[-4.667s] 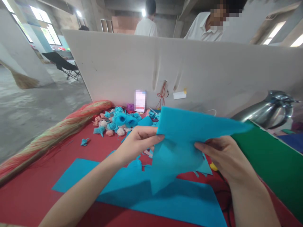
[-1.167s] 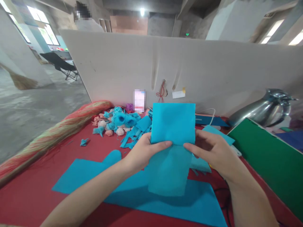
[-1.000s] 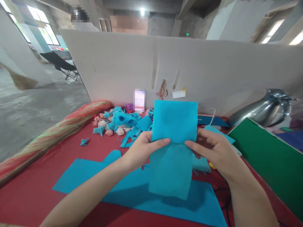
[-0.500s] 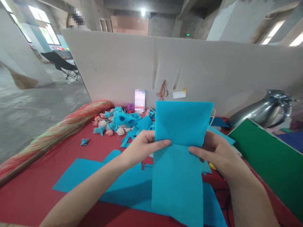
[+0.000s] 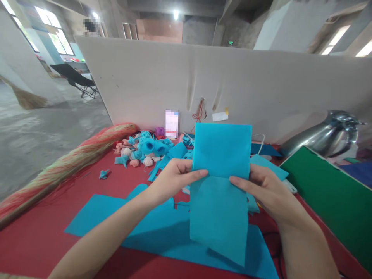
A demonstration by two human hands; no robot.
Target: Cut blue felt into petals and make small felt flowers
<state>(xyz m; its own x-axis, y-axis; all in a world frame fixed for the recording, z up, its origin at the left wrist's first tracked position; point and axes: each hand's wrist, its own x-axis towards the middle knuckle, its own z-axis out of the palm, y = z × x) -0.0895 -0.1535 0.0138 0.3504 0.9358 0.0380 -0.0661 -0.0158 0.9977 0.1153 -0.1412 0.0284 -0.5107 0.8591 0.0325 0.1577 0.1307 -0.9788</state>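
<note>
Between my two hands I hold a blue sheet of paper (image 5: 218,217) upright above the table. A crease crosses it at thumb height, and the part above looks brighter than the hanging part. My left hand (image 5: 186,172) pinches its left edge, thumb in front and fingers behind. On the right edge my right hand (image 5: 258,184) grips it the same way. The lower edge hangs free and slanted. Beneath lies a larger blue sheet (image 5: 157,232), flat on the red tabletop (image 5: 116,257).
Blue, pink and white paper flowers (image 5: 148,149) are heaped at the back. A long bundle of red and pale strands (image 5: 78,166) runs along the left. On the right are a green board (image 5: 331,197) and a steel jug (image 5: 316,133) on its side. A white partition (image 5: 145,77) stands behind.
The upper part of the held sheet looks narrower and squarer, and its right edge has moved left. The sheet's lower end has come up. My hands have shifted only slightly.
</note>
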